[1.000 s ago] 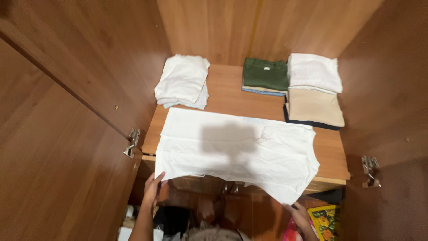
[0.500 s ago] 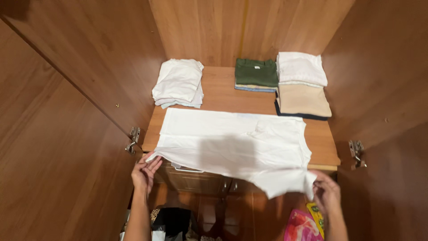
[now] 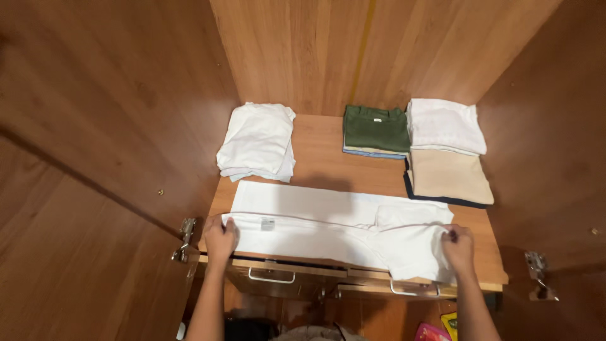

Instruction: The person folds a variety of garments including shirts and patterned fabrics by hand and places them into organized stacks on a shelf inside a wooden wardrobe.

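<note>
Two hands on one half-folded white shirt

Both my hands are at the front edge of the wooden shelf (image 3: 315, 151) inside the wardrobe. My left hand (image 3: 220, 239) has its grip closed on the left end of the white shirt (image 3: 315, 227); my right hand (image 3: 459, 246) pinches the right end, fingers curled over the cloth.

Progress, as I judge it: the shirt lies flat and its near edge is turned up over the far half, so one lengthwise fold looks made. A sleeve (image 3: 404, 215) sits bunched near the right end, and a corner hangs off the shelf front over the drawer handle (image 3: 271, 275). The cross folds look not yet done.

Orientation: the shirt's long axis runs left to right, parallel to the shelf front. A small label (image 3: 267, 224) shows near my left hand, so I take the neck to point left, though I cannot be sure.

Farther back, well apart from the shirt:
- white folded pile (image 3: 257, 140), back left
- green folded shirt (image 3: 376, 129), back centre
- white folded cloth (image 3: 445, 125) above a beige one (image 3: 451, 177), back right
</note>
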